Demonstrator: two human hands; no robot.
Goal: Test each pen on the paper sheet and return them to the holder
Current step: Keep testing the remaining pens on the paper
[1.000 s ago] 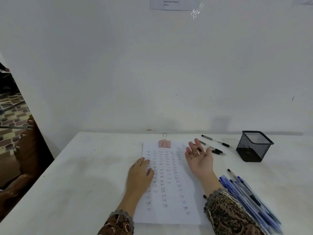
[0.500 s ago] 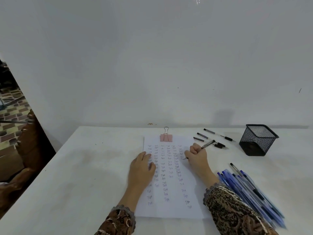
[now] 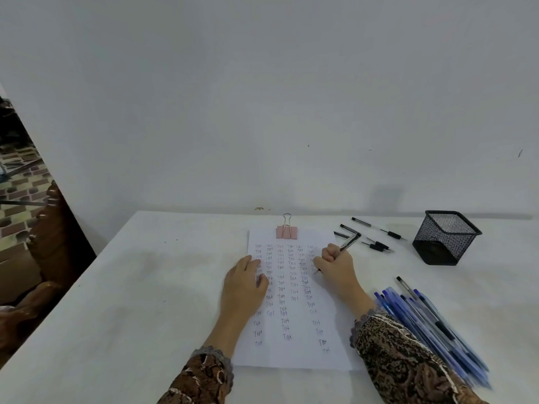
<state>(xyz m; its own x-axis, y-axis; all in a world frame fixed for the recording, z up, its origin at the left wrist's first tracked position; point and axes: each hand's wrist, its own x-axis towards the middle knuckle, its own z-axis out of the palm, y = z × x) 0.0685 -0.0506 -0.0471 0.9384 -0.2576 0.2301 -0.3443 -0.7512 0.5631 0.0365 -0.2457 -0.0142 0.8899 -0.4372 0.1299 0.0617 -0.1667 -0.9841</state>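
On the white table point(image 3: 131, 301), right-hand fingers point(image 3: 331, 255) grip a pen point(image 3: 348, 243) against the paper sheet point(image 3: 294, 351); left fingers point(image 3: 248, 265) lie flat.

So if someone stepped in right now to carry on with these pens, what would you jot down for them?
Left hand: flat on the paper sheet, holding it down.
Right hand: grips a black pen, tip at the sheet.
Holder: far right, no pens showing in it; loose black pens lie beside it, blue pens piled nearer.
Done: many test words written.
Left: test the rest, fill the holder.
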